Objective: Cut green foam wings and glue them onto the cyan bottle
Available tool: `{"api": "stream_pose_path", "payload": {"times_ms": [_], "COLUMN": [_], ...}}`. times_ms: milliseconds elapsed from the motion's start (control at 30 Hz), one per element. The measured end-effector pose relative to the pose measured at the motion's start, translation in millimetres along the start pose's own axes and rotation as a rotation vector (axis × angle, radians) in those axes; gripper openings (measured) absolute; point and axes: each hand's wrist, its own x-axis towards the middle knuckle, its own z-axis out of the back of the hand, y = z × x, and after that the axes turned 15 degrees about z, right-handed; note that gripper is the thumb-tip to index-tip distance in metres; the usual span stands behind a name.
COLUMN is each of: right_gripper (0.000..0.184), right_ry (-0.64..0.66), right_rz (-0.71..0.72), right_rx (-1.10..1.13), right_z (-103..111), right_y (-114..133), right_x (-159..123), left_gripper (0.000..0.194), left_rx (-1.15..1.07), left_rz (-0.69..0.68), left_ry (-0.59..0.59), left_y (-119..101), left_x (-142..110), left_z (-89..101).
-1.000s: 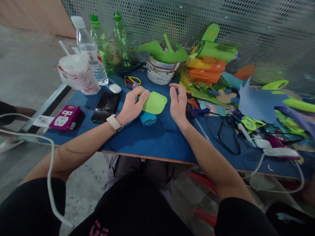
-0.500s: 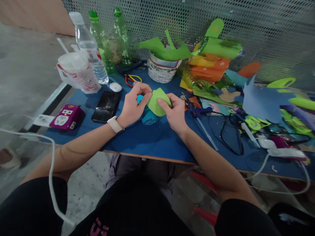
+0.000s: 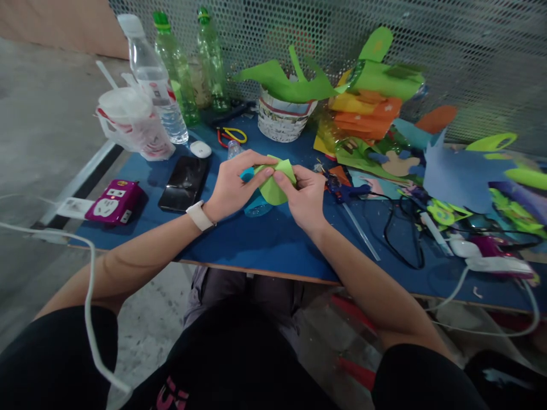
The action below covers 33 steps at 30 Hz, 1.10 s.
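Note:
Between my two hands is a small piece of light green paper (image 3: 276,191), held above the blue table (image 3: 239,245). My left hand (image 3: 239,185) pinches its left and upper edge with thumb and fingers. My right hand (image 3: 306,196) grips the right side, its thumb lying on the front face and its fingers behind. Under the paper and my left hand lies a bottle with a blue wrapping (image 3: 258,205), partly hidden. A glue gun (image 3: 342,191) with a clear glue stick rests just right of my right hand.
A black phone (image 3: 184,183), a white case (image 3: 200,149) and a purple socket adapter (image 3: 114,202) lie at left. Behind them stand a drink cup (image 3: 134,122) and bottles (image 3: 160,85). A woven basket (image 3: 284,119) sits at the back; paper cutouts (image 3: 457,171) and cables crowd the right.
My left hand has moved slightly right, further over the paper. The paper's upper part now looks bent or curled, where it was flatter before. My thumbs are closer together.

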Motion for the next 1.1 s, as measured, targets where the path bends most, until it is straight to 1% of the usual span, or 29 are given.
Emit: {"api": "stream_pose_path", "payload": {"times_ms": [133,267,367,467,567,700,800,900,967,1000,1033,1100], "right_gripper": [0.07,0.062,0.056,0.057,0.056,0.051,0.047,0.043,0.041,0.04,0.04,0.037], "right_ry": [-0.006,-0.016,0.017,0.029,0.006,0.008,0.022,-0.006,-0.051,-0.068,-0.076,-0.075], "right_rz": [0.011,0.049,0.1,0.14,0.146,0.136,0.139,0.211,0.265,0.28,0.286,0.277], "right_rx": [-0.023,-0.051,-0.1,-0.134,-0.099,-0.013,-0.015,-0.128,-0.21,-0.24,-0.259,-0.266], "right_z": [0.9,2.7,4.9,6.5,7.0,7.8,10.1,15.4,20.3,22.7,25.0,28.1], "right_y": [3.2,6.6,8.2,7.4,4.1,-0.7,-3.9,-7.9,-10.7,-11.7,-12.5,-12.9], "right_x": [2.5,2.8,1.3,0.5,1.8,4.4,6.0,8.5,10.7,11.7,12.5,13.4], "left_gripper": [0.039,0.04,0.039,0.036,0.034,0.03,0.033,0.039,0.039,0.039,0.04,0.045], "left_rx": [-0.032,-0.049,-0.062,-0.082,-0.099,-0.1,-0.088,-0.056,-0.042,-0.055,-0.084,-0.174], "left_rz": [0.006,0.013,0.029,0.053,0.043,0.008,0.015,0.027,0.053,0.078,0.114,0.213], "left_ry": [0.0,0.004,0.003,-0.004,-0.002,-0.007,-0.001,-0.035,-0.074,-0.072,-0.045,0.056], "left_y": [1.9,3.5,4.8,5.9,6.3,7.0,8.3,10.1,11.3,11.6,11.5,10.1], "left_x": [0.4,0.1,-0.8,-1.4,-1.5,-1.2,-0.8,0.2,1.0,1.4,1.6,1.7], "left_z": [-0.6,-1.3,-1.7,-2.0,-2.7,-4.7,-5.0,-2.3,0.5,1.8,2.8,3.6]}}
